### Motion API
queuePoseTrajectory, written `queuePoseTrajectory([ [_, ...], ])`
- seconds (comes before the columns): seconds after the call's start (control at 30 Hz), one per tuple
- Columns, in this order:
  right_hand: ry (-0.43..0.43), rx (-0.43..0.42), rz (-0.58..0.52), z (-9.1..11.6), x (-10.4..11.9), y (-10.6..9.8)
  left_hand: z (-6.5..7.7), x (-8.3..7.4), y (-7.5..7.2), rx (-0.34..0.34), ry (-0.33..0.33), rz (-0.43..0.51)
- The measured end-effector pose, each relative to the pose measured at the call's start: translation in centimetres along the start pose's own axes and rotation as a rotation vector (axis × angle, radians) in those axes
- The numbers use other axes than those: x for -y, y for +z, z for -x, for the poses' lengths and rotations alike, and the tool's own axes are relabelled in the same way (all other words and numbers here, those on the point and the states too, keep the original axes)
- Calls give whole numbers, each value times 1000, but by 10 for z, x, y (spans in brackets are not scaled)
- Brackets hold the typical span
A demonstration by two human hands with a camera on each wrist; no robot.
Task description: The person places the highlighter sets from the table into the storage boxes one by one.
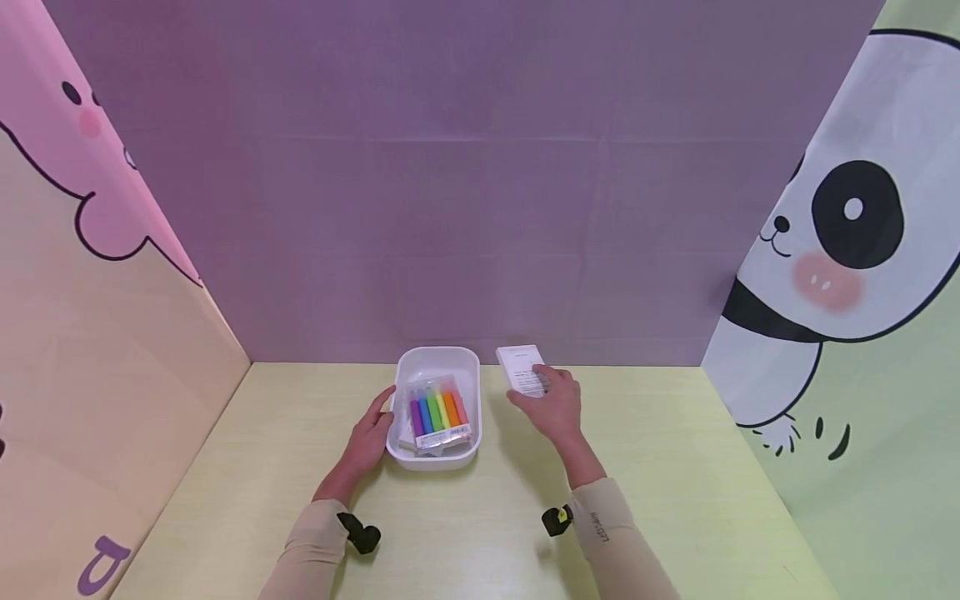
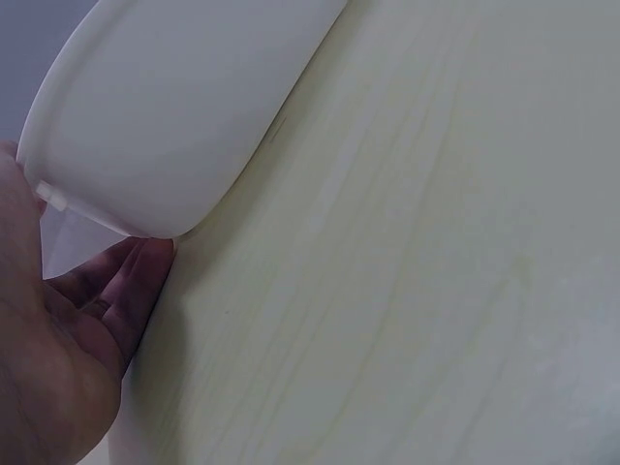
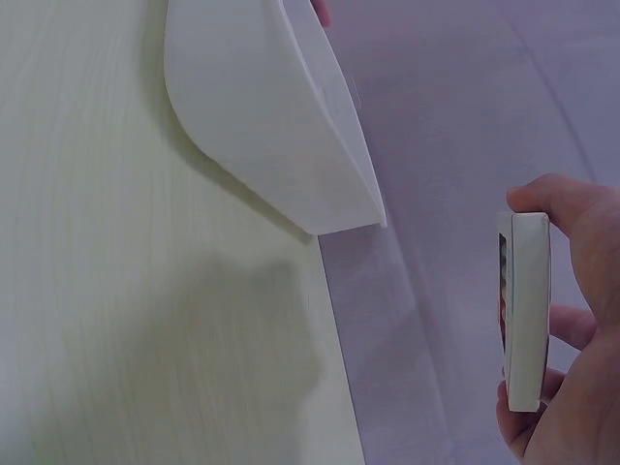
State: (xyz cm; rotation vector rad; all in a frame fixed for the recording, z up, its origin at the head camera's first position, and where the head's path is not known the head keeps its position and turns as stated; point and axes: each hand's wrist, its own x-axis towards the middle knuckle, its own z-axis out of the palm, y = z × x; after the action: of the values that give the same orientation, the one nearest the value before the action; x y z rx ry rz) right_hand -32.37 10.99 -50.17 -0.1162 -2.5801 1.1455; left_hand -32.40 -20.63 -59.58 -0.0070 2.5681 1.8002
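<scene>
A white plastic bin stands on the table; inside lies a clear packet of colored sticks, perhaps markers or modeling clay, over other items I cannot make out. My left hand grips the bin's left side, and the left wrist view shows its fingers at the bin's lower edge. To the right of the bin, my right hand holds a small flat white box above the table by its edges. Printed text covers the face toward the head camera; the right wrist view shows the box's narrow side.
The pale wooden table meets a purple back wall just behind the bin. Side panels with cartoon animals stand left and right.
</scene>
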Motion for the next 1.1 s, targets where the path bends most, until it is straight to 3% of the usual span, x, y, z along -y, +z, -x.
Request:
queuePoseTrajectory([
  [0.3, -45, 12, 15, 1, 7, 4, 0, 0, 1, 2, -12, 5],
  [1.1, -50, 80, 22, 3, 35, 23, 3, 0, 0, -7, -7, -16],
])
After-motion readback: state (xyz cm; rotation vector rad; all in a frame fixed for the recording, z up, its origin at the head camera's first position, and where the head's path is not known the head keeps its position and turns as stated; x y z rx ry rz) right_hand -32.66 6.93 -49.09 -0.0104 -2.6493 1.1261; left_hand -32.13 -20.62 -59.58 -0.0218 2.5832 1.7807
